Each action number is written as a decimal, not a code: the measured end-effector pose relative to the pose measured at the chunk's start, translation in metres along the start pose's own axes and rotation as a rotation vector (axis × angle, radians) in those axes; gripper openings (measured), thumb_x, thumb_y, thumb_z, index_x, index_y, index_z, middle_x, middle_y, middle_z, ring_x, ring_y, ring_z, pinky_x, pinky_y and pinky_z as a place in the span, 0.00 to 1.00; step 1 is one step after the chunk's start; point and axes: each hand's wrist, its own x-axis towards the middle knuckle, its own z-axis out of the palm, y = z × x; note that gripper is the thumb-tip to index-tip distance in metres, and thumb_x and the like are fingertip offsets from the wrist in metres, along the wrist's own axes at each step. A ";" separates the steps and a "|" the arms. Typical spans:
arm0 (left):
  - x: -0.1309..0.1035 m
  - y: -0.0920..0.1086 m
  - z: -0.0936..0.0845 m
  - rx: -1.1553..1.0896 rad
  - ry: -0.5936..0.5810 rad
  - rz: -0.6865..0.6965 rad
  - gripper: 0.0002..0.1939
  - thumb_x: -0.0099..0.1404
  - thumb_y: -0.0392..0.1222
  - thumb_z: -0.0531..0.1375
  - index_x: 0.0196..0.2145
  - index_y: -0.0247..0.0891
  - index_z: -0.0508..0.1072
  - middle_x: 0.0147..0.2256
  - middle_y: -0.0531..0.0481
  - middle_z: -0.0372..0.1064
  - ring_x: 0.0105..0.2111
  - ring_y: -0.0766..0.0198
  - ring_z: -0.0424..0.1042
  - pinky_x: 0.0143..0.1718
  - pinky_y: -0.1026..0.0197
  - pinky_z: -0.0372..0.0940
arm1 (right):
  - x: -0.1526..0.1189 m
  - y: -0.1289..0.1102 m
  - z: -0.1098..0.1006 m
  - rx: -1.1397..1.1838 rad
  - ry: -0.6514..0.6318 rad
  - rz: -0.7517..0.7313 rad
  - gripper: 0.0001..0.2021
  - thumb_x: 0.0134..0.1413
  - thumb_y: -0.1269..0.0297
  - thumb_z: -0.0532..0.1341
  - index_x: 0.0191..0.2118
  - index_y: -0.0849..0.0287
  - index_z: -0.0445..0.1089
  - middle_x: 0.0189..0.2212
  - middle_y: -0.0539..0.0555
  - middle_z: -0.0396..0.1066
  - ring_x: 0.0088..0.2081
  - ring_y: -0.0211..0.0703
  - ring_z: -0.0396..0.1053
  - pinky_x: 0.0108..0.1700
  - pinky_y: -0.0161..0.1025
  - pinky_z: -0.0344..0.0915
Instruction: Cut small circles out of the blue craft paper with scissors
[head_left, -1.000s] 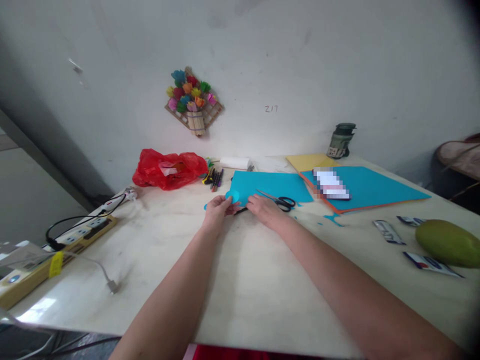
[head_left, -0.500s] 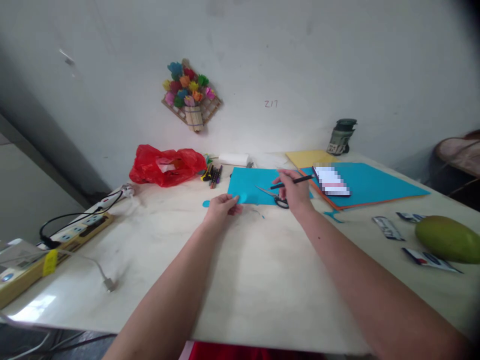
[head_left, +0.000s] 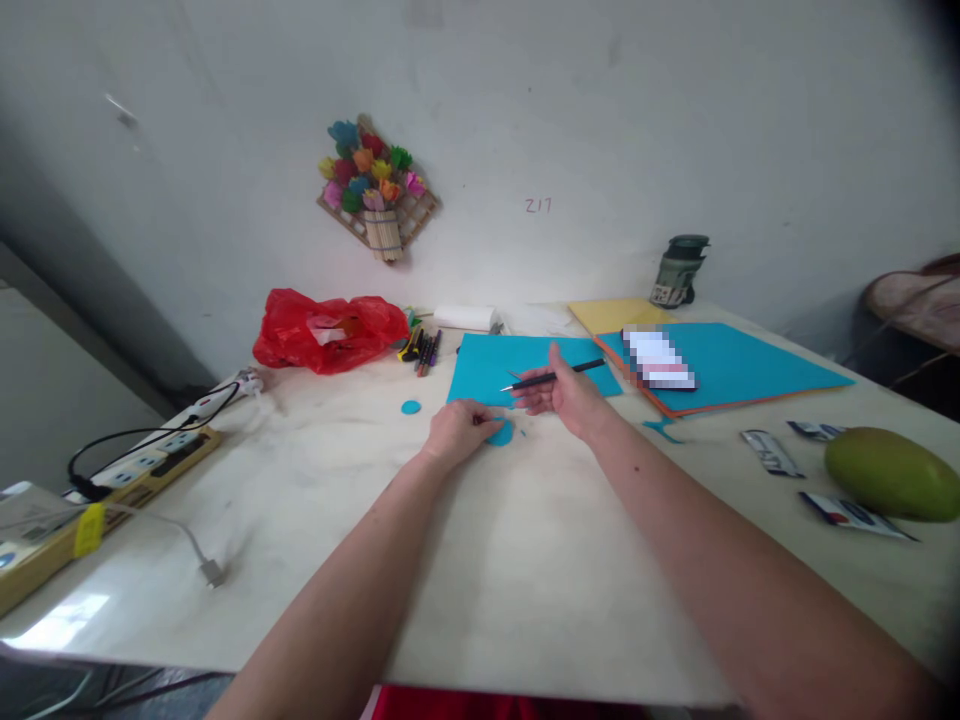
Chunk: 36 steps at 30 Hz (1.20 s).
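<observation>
My left hand (head_left: 459, 433) has its fingers closed on the edge of a small blue paper circle (head_left: 501, 434), held low at the tabletop. A slim black pencil (head_left: 585, 368) lies across my right hand (head_left: 562, 395), gripped near the thumb, with its pale point toward the left and the other fingers loosely extended. Behind that hand is a blue sheet of paper (head_left: 487, 362). The scissors on the sheet are mostly covered by my right hand. A second blue paper circle (head_left: 410, 407) rests on the table left of my left hand.
Several markers (head_left: 428, 352) and a red plastic bag (head_left: 326, 330) are at the back left. On the right lie stacked coloured sheets (head_left: 757, 360) with a phone (head_left: 660, 358), a blue scrap (head_left: 663, 430), small packets (head_left: 772, 453) and a green mango (head_left: 892, 474). A power strip (head_left: 150, 465) runs along the left.
My left hand has brought the paper circle toward me, off the sheet and down to the table. My right hand has turned palm up and shifted left, with the pencil's point leftward.
</observation>
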 end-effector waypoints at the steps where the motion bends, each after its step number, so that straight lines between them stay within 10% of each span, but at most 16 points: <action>1: 0.000 0.000 0.001 0.065 0.026 0.024 0.11 0.53 0.50 0.60 0.27 0.41 0.74 0.29 0.51 0.70 0.33 0.61 0.66 0.31 0.61 0.58 | 0.001 0.003 0.002 0.000 0.005 -0.006 0.27 0.50 0.41 0.53 0.30 0.64 0.71 0.27 0.61 0.75 0.25 0.44 0.73 0.24 0.37 0.69; 10: -0.001 -0.007 -0.005 0.186 0.069 0.125 0.18 0.51 0.54 0.62 0.38 0.44 0.73 0.40 0.48 0.68 0.44 0.55 0.63 0.46 0.55 0.59 | 0.004 0.018 0.006 -0.053 0.037 -0.135 0.09 0.40 0.64 0.66 0.26 0.60 0.65 0.19 0.49 0.71 0.18 0.34 0.66 0.23 0.33 0.65; 36: 0.003 -0.020 -0.001 0.102 0.012 0.168 0.27 0.43 0.55 0.66 0.40 0.42 0.70 0.46 0.48 0.67 0.49 0.53 0.61 0.51 0.54 0.55 | 0.008 0.044 0.009 -0.535 0.123 -0.271 0.10 0.46 0.55 0.61 0.27 0.56 0.66 0.20 0.50 0.71 0.21 0.37 0.68 0.27 0.36 0.66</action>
